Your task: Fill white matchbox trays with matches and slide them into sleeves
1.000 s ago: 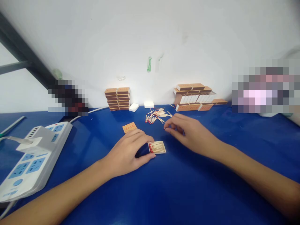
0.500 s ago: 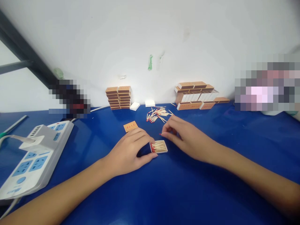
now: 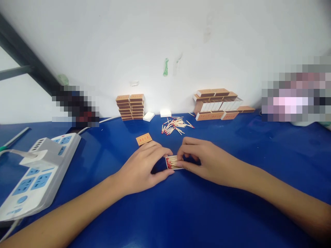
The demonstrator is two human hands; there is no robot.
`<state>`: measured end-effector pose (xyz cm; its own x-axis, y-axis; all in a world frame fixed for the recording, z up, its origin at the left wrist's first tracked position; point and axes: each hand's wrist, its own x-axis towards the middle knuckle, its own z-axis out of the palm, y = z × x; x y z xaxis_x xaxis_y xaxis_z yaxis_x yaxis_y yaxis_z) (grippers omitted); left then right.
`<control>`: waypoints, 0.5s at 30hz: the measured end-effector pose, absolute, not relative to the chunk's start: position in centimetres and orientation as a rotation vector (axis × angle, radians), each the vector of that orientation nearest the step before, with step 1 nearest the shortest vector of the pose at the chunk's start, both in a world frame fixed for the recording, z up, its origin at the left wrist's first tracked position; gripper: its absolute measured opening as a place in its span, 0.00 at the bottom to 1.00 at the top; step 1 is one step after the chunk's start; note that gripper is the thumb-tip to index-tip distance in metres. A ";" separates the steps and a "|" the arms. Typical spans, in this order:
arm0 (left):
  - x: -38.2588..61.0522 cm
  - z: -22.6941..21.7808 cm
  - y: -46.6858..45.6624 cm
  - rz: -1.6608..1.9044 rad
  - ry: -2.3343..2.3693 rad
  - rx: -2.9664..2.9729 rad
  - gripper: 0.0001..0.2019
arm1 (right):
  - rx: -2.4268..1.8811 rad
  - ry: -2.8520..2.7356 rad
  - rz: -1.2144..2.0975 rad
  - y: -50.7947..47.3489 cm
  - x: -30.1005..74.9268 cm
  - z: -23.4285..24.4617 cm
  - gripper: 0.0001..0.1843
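A small white matchbox tray [image 3: 177,168] lies on the blue table, holding wooden matches [image 3: 170,161] with red heads toward the left. My left hand [image 3: 143,168] grips the tray's left end, thumb on the near side and fingers on the far side. Over the tray's right part, my right hand [image 3: 200,157] has thumb and fingertips pinched together at the matches; the match between them is mostly hidden. Just beyond my left hand is an orange matchbox sleeve [image 3: 143,138] with red print. A loose heap of matches [image 3: 174,126] lies farther back.
Stacked matchboxes [image 3: 130,107] stand by the wall on the left, with a larger stack [image 3: 217,105] on the right. Two white trays [image 3: 165,113] sit between them. A white power strip [image 3: 43,175] with cables occupies the left side.
My right hand has moved down and slightly left, bringing the pinched match from beside the tray to inside it. My left hand stays on the tray.
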<state>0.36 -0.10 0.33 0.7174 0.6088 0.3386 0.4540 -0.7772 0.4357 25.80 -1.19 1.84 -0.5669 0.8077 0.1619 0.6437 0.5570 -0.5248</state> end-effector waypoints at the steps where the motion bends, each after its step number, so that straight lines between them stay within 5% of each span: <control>1: 0.3 0.3 -0.1 0.674 0.829 2.603 0.16 | -1.183 -2.409 0.587 -1.3 25.6 1.7 0.06; 8: 0.2 0.4 -0.3 0.672 0.824 2.616 0.18 | -1.130 -2.401 0.514 -1.4 25.0 0.9 0.07; 15: 0.8 0.0 -0.2 0.709 0.821 2.612 0.20 | -1.405 -2.040 0.109 3.0 26.0 0.0 0.08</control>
